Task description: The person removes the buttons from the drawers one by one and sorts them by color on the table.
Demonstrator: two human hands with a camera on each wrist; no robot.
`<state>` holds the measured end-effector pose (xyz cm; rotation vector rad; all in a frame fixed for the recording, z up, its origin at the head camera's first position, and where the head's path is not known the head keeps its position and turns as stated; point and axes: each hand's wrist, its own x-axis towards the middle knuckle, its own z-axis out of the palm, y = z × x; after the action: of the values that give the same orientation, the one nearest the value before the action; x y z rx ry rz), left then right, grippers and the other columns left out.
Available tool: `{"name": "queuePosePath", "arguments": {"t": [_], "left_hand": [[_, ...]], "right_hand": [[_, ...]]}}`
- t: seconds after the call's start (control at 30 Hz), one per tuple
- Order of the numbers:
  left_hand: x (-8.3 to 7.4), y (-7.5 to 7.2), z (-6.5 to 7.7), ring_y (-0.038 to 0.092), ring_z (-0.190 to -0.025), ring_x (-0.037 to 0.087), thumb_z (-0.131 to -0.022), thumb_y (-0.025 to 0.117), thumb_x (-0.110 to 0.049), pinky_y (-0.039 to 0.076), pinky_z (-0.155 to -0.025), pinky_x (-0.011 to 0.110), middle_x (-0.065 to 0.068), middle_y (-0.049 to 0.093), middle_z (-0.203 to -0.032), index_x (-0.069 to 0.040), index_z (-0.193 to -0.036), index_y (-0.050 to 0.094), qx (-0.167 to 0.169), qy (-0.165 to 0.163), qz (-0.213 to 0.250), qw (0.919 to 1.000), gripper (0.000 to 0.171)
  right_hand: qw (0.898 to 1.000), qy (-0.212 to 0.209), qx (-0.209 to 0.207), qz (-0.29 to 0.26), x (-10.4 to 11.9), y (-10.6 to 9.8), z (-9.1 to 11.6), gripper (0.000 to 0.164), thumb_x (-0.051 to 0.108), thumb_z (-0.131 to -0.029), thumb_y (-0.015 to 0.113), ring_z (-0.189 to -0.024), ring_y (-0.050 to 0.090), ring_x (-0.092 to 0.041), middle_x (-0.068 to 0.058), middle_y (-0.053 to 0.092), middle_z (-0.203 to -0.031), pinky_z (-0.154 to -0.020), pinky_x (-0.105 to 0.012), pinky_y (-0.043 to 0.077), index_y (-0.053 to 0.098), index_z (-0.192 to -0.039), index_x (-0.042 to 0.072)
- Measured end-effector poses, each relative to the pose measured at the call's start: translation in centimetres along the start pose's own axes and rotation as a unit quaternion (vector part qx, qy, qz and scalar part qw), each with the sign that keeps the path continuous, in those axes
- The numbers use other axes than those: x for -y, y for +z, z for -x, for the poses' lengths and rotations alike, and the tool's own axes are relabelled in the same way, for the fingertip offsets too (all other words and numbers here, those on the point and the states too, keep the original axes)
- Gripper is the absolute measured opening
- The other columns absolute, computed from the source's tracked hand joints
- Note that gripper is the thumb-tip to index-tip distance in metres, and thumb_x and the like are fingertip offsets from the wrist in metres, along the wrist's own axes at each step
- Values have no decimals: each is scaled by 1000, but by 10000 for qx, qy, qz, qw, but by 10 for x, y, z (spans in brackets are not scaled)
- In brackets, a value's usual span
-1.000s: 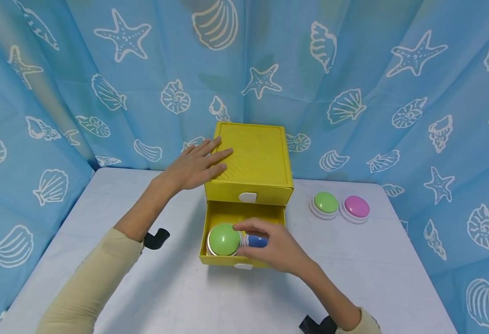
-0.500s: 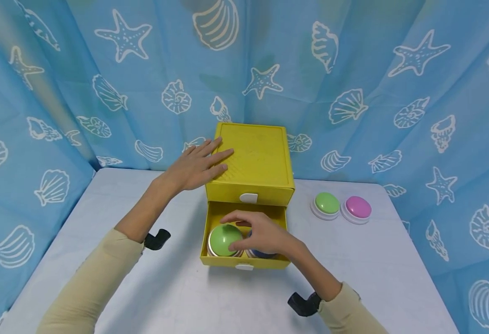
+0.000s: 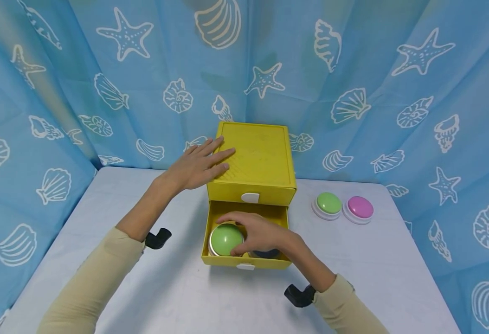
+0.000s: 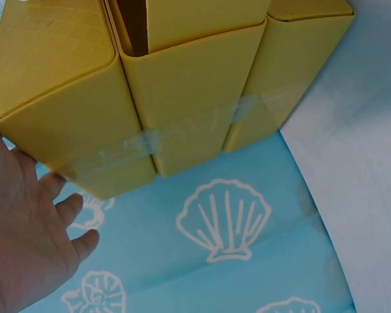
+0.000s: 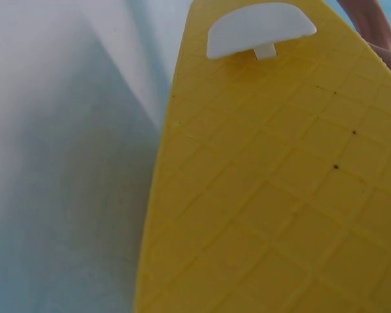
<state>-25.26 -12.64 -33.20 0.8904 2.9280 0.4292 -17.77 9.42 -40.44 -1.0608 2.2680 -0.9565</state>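
A yellow drawer cabinet (image 3: 254, 153) stands on the table with its lower drawer (image 3: 211, 221) pulled out. Spread across the left side of its top is my left hand (image 3: 192, 167), fingers straight; the left wrist view shows these fingers at the cabinet's edge. Inside the drawer, at left, sits a green push button (image 3: 226, 239) with a white base. My right hand (image 3: 261, 232) reaches in from the right, fingers curled behind the green dome and thumb at its near right side. Under this hand lies a dark blue push button (image 3: 268, 253), mostly hidden.
Right of the cabinet, a second green push button (image 3: 329, 203) and a pink push button (image 3: 360, 207) sit side by side on the white table (image 3: 165, 287). A blue shell-print curtain (image 3: 290, 55) hangs behind. The right wrist view holds a yellow drawer front with a white handle (image 5: 260, 29).
My right hand has shifted left, from over the blue push button to around the green one. My left hand stays on the cabinet top.
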Motion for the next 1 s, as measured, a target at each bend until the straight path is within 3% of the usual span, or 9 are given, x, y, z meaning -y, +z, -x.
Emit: {"name": "queuePosePath", "arguments": {"t": [0.47, 0.73, 1.0], "left_hand": [[-1, 0, 0, -4, -138, 21, -94, 19, -60, 0, -108, 48, -3, 1, -153, -37, -146, 17, 78, -104, -17, 9999, 58], [-1, -2, 0, -4, -139, 21, -94, 18, -60, 0, -108, 48, -4, 0, -153, -36, -146, 17, 145, -110, -49, 9998, 58], [-1, -1, -1, -2, -139, 23, -94, 17, -60, 2, -108, 49, -3, 0, -153, -36, -146, 16, 151, -97, -54, 9998, 58]], "right_hand": [[9962, 116, 651, 562, -4, -4, -11, 69, 31, -74, 78, -107, 47, -8, 11, 48, -123, -90, -28, 41, 43, -134, 22], [9957, 195, 544, 719, -2, -3, -10, 69, 29, -72, 79, -108, 47, -8, 11, 49, -124, -92, -30, 41, 45, -133, 24], [9985, -165, 287, 445, -2, -7, -6, 69, 29, -71, 80, -107, 47, -7, 12, 48, -126, -90, -28, 42, 47, -132, 26]]}}
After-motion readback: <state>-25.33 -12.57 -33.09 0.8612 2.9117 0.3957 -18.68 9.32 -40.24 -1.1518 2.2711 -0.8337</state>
